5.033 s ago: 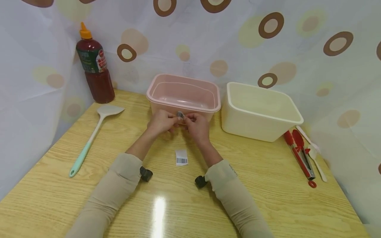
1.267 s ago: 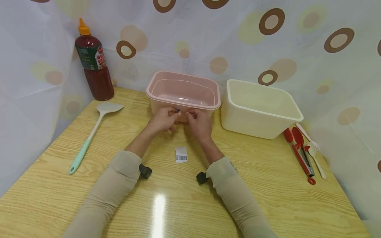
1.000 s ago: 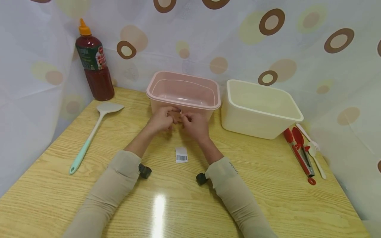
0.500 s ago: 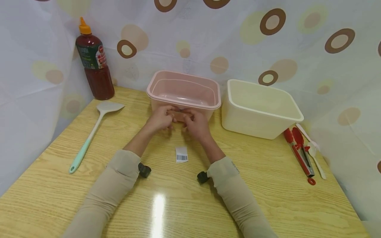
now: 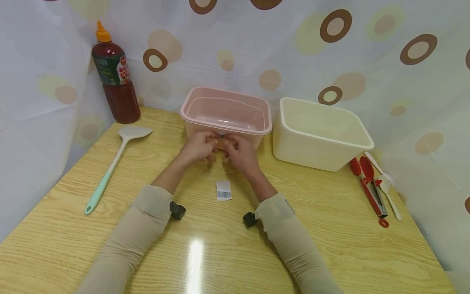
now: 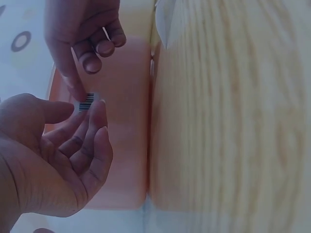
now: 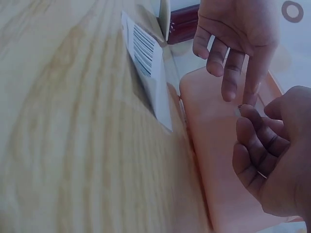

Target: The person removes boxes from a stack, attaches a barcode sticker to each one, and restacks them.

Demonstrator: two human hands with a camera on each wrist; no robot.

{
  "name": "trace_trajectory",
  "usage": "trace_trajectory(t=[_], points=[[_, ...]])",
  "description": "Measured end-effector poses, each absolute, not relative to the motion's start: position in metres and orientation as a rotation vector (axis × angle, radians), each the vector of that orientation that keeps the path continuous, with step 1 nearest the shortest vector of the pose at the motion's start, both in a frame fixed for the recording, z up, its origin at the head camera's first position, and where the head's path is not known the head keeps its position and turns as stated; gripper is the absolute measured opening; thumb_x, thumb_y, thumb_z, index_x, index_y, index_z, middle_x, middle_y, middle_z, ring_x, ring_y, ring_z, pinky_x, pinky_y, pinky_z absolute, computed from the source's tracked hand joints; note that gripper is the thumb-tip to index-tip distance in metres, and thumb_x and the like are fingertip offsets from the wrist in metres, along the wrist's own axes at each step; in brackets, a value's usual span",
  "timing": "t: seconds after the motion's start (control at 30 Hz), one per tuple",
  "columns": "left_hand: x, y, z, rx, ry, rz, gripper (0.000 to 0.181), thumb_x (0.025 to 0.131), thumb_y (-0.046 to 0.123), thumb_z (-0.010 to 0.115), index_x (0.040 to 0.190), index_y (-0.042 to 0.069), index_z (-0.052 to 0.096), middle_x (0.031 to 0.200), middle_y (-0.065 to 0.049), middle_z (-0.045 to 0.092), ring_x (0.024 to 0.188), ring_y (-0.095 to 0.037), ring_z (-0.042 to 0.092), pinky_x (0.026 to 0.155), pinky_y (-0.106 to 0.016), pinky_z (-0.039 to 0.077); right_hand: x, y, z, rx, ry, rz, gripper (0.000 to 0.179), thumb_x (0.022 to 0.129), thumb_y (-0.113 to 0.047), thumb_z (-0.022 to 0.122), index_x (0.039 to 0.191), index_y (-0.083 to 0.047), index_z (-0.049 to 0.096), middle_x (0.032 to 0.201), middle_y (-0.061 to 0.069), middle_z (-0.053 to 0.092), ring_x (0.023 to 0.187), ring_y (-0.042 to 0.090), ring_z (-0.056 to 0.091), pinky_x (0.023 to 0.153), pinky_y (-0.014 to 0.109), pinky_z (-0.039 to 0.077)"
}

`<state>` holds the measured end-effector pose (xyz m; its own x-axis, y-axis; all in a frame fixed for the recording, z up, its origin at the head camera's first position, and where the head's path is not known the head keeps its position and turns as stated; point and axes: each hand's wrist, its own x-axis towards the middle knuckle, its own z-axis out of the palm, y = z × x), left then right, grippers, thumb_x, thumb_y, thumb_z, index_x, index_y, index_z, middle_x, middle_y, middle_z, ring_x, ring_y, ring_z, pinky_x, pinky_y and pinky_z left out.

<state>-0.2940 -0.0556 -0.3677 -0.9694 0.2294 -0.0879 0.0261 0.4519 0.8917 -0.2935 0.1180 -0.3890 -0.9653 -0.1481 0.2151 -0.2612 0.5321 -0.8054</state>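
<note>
A small barcode sticker (image 6: pixel 87 103) lies against the front wall of a pink plastic bin (image 5: pixel 226 128), just below its rim. From the left, my left hand (image 5: pixel 198 147) reaches it with thumb and fingertips right at its edge, the other fingers loosely bent. My right hand (image 5: pixel 242 154) comes from the other side. Its extended index fingertip touches the sticker's end, as the left wrist view shows, while the remaining fingers hang relaxed. A white paper label (image 5: pixel 224 190) with a barcode rests on the table between my forearms, one edge curled up in the right wrist view.
Beside the pink bin stands a cream bin (image 5: pixel 312 153). Red-tipped tongs (image 5: pixel 369 188) and a cream spoon (image 5: pixel 389 196) and fork (image 5: pixel 378 167) lie at the right. A spatula (image 5: pixel 114 167) and a tall sauce bottle (image 5: pixel 116 83) are at the left. A patterned curtain (image 5: pixel 235 45) backs the table.
Five seconds ago both hands pinched the sticker in front of the bin; now it is on the bin's wall. The right hand has come back to the sticker from slightly farther right.
</note>
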Motion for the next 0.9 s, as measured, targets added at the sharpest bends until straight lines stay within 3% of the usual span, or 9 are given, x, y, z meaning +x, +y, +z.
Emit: trace_trajectory(t=[0.1,0.27,0.43,0.67,0.9], points=[[-0.2945,-0.0561,-0.3667,0.246,2.507,1.551,0.037,0.106,0.023,0.05,0.139,0.009,0.057,0.106,-0.018,0.072,0.085,-0.039,0.073,0.061,-0.033,0.053,-0.2932,0.1178,-0.387,0.328,-2.593,1.428,0.029,0.103,-0.018,0.054,0.126,-0.007,0.069,0.075,0.017,0.071,0.062,0.03,0.067,0.049,0.023,0.048],[-0.2949,-0.0561,-0.3667,0.255,2.52,1.556,0.037,0.106,0.022,0.05,0.139,0.009,0.057,0.103,-0.016,0.072,0.084,-0.04,0.073,0.056,-0.027,0.05,-0.293,0.1172,-0.3868,0.346,-2.549,1.394,0.028,0.102,-0.015,0.055,0.123,-0.006,0.072,0.068,0.013,0.068,0.052,0.015,0.06,0.048,0.023,0.048],[-0.2946,-0.0556,-0.3676,0.258,2.531,1.545,0.039,0.105,0.023,0.051,0.141,0.009,0.058,0.104,-0.017,0.074,0.084,-0.04,0.074,0.057,-0.028,0.051,-0.2927,0.1172,-0.3899,0.376,-2.583,1.345,0.031,0.101,-0.013,0.055,0.126,-0.005,0.071,0.069,0.016,0.071,0.047,0.008,0.055,0.046,0.02,0.043],[-0.2926,-0.0582,-0.3661,0.236,2.561,1.588,0.039,0.106,0.026,0.05,0.136,0.008,0.064,0.105,-0.017,0.075,0.084,-0.041,0.073,0.07,-0.043,0.059,-0.2931,0.1178,-0.3936,0.368,-2.576,1.339,0.032,0.101,-0.013,0.053,0.127,-0.008,0.071,0.07,0.014,0.072,0.047,0.008,0.054,0.046,0.021,0.04],[-0.295,-0.0589,-0.3672,0.243,2.628,1.533,0.037,0.104,0.028,0.054,0.134,0.011,0.068,0.103,-0.012,0.077,0.082,-0.037,0.074,0.064,-0.034,0.057,-0.2916,0.1191,-0.39,0.321,-2.498,1.391,0.03,0.104,-0.022,0.055,0.123,-0.009,0.074,0.068,0.01,0.067,0.05,0.011,0.056,0.047,0.023,0.044]])
